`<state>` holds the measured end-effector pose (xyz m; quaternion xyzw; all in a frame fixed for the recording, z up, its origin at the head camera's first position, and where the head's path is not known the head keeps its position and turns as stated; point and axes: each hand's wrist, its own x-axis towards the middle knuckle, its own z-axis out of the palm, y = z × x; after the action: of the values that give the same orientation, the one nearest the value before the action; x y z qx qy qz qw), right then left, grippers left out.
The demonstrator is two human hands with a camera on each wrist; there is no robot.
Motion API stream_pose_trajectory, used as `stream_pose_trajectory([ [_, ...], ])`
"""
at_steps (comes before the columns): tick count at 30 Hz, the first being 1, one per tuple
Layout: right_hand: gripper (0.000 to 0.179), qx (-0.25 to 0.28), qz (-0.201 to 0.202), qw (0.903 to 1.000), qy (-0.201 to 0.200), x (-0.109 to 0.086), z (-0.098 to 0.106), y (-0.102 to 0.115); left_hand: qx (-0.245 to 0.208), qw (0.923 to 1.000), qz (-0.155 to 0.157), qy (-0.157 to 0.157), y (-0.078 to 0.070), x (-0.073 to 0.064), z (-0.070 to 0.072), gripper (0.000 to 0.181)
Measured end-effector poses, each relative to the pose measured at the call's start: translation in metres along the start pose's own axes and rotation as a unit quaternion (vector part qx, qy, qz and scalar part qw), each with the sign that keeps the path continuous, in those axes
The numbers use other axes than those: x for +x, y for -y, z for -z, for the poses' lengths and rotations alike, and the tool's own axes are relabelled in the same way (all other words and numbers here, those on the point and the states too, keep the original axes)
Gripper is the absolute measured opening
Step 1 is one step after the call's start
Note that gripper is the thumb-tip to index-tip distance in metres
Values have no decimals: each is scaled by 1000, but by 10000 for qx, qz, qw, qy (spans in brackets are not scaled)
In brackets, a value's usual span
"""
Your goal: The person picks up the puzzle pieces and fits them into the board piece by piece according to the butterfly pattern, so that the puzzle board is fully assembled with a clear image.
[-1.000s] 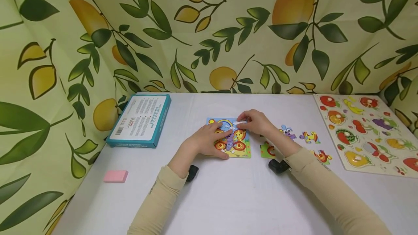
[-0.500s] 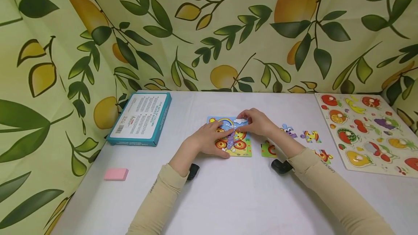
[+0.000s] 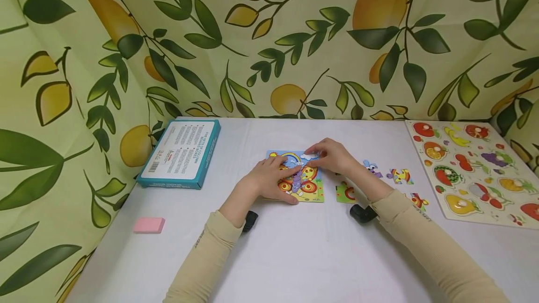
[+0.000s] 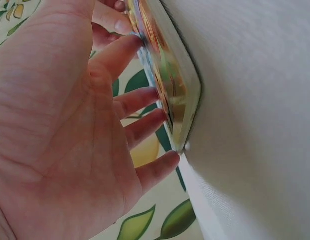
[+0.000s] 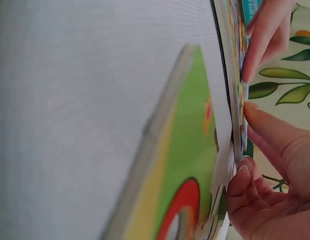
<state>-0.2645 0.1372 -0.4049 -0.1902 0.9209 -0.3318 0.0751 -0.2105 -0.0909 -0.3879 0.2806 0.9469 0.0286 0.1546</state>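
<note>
A butterfly jigsaw puzzle (image 3: pixel 313 195) lies flat in its square tray in mid-table in the head view. My left hand (image 3: pixel 266 179) spreads over its left part, fingertips resting on the picture and thumb near the bottom edge. In the left wrist view, the left hand's (image 4: pixel 60 125) fingers reach the puzzle surface (image 4: pixel 170 75) spaced apart. At the upper right corner, my right hand (image 3: pixel 334 157) holds a cloud puzzle piece (image 3: pixel 310 156) between thumb and fingers. The right wrist view shows this hand's (image 5: pixel 275 175) fingertips right at the puzzle's face and edge.
Loose puzzle pieces (image 3: pixel 401 176) lie right of the puzzle, partly behind the right forearm. A fruit peg board (image 3: pixel 469 202) is at the far right. A teal and white box (image 3: pixel 178 153) and a pink block (image 3: pixel 149 225) are at left. A patterned cloth (image 3: pixel 252 83) hangs behind.
The cloud piece has turned from steeply tilted to nearly flat in the puzzle's upper right corner, the right hand staying on it. My left hand has hardly moved.
</note>
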Motion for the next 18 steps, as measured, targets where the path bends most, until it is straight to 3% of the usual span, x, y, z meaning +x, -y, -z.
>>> stream_pose_trajectory([
  [12,22,495,-810,9953,169,13,-1,-2,-34,10000,29,-24,1,2,-1,92],
  [18,22,550,-998,9932,222,17,0,-1,-23,10000,9,-62,2,3,-2,92],
])
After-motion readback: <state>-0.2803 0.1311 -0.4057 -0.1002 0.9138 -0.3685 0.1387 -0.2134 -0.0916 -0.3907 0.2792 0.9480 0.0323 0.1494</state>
